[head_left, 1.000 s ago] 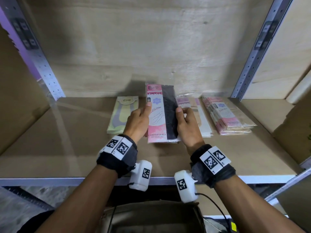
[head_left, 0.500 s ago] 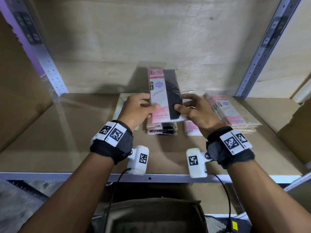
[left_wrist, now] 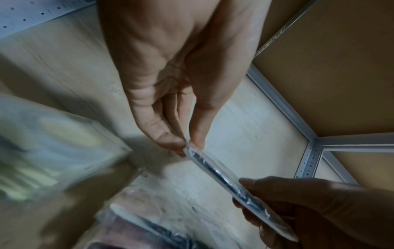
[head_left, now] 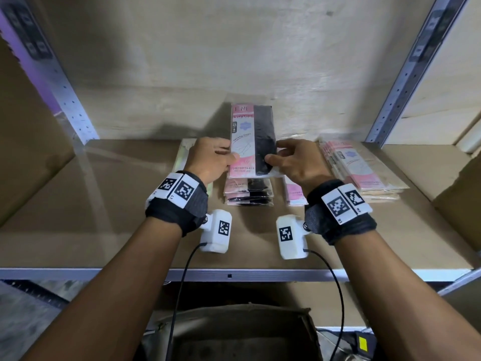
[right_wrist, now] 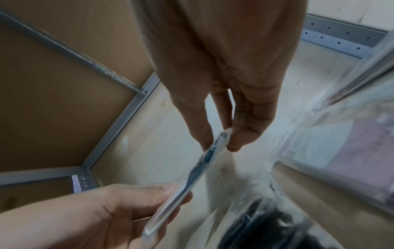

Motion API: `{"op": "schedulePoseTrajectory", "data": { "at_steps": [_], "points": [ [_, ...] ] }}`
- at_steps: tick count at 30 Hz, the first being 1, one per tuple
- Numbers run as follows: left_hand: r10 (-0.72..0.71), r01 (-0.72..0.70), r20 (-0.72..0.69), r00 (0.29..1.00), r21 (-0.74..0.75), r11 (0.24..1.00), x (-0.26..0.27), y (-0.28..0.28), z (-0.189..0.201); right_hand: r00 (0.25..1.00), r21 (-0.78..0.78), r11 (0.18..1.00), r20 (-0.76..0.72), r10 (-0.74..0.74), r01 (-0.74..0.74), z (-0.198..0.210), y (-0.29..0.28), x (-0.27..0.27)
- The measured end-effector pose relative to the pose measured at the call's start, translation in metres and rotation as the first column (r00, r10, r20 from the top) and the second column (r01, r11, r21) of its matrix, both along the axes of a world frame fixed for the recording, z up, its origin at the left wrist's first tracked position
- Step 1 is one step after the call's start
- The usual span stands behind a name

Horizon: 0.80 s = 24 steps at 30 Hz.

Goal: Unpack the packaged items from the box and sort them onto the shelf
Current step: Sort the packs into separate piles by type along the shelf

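Note:
A flat pink-and-black stocking packet [head_left: 252,140] is held up above the shelf board [head_left: 109,204], tilted towards me. My left hand [head_left: 212,162] pinches its left edge and my right hand [head_left: 291,162] pinches its right edge. Seen edge-on, the packet [left_wrist: 234,185] runs between thumb and fingers of both hands; the same packet [right_wrist: 204,161] shows in the right wrist view. Under it lies a stack of like black packets [head_left: 248,194]. The open cardboard box [head_left: 234,332] sits below the shelf, at the bottom of the head view.
A pale green packet [head_left: 182,157] lies left of the stack, partly behind my left hand. A light packet [head_left: 295,195] and a pile of pink-and-beige packets [head_left: 361,170] lie to the right. Perforated metal uprights [head_left: 65,89] stand at both sides, with a cardboard carton [head_left: 458,183] at the far right.
Both hands have lifted the top packet off the stack and raised it; the stack beneath is now uncovered. The grip went from fingers along the sides to pinches at the edges.

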<state>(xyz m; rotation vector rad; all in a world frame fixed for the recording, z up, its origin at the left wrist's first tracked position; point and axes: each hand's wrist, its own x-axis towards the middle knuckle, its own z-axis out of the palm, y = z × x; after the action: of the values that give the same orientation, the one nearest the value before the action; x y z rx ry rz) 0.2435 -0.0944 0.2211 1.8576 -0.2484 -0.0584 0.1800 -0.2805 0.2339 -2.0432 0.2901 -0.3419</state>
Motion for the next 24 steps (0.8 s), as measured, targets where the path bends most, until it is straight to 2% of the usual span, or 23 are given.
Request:
{"op": "schedulePoseTrajectory", "data": {
  "at_steps": [7, 24],
  "points": [
    [0.125, -0.113, -0.061, 0.99, 0.175, 0.978, 0.011, 0.003, -0.026, 0.994, -0.109, 0.994, -0.105, -0.03, 0.018, -0.018, 0.009, 0.006],
    [0.109, -0.065, -0.107, 0.988, 0.351, 0.934, 0.01, -0.002, -0.03, 0.974, -0.267, 0.962, -0.228, 0.001, -0.063, -0.027, 0.014, 0.013]
  ]
}}
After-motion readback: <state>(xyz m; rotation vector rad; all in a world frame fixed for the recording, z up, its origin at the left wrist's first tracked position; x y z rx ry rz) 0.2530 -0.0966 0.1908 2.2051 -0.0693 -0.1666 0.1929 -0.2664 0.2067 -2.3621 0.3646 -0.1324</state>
